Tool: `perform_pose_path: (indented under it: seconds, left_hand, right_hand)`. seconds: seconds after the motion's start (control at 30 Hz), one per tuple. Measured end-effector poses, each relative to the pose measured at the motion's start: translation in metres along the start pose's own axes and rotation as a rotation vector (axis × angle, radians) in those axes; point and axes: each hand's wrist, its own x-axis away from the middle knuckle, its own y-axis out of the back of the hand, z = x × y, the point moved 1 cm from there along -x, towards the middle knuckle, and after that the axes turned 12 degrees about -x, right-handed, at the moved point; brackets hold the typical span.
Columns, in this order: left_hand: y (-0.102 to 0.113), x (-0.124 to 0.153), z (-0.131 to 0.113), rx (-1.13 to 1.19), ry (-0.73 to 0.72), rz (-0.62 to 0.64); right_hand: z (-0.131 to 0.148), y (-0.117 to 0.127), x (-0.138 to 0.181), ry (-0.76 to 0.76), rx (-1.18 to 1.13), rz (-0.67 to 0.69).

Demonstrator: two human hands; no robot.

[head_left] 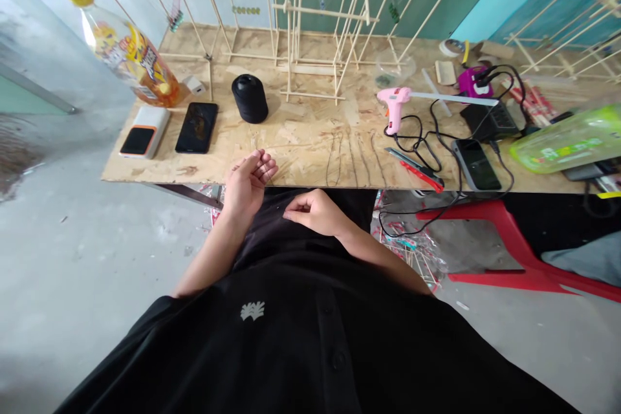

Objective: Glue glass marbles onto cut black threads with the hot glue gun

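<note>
The wooden bench point(301, 119) carries a pink glue gun point(396, 107); left of the gun are thin cords point(352, 156), a black spool point(250, 98), a black phone point(196, 127) and a power bank point(144, 132); just right and nearer the front edge, a red cutter point(421, 174).

Single head-worn view, facing forward and down, black shirt point(291, 349) close below, workbench point(303, 126) beyond

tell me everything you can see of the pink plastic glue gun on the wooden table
The pink plastic glue gun lies on its side on the tan pressed-wood tabletop, handle toward the near edge, nose to the left. An orange trigger shows at the handle's front. A long, straight, whitish translucent glue stick juts from its back, and a black cord leaves the handle's base.
</note>
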Motion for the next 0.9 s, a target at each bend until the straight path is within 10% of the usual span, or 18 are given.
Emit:
perform_pose_path:
  seconds: [0.9]
  left_hand:
    - [-0.005, 0.006, 0.001, 0.035, 0.035, -0.041]
  right_hand:
    - [-0.011, 0.007, 0.011, -0.014, 0.093, 0.029]
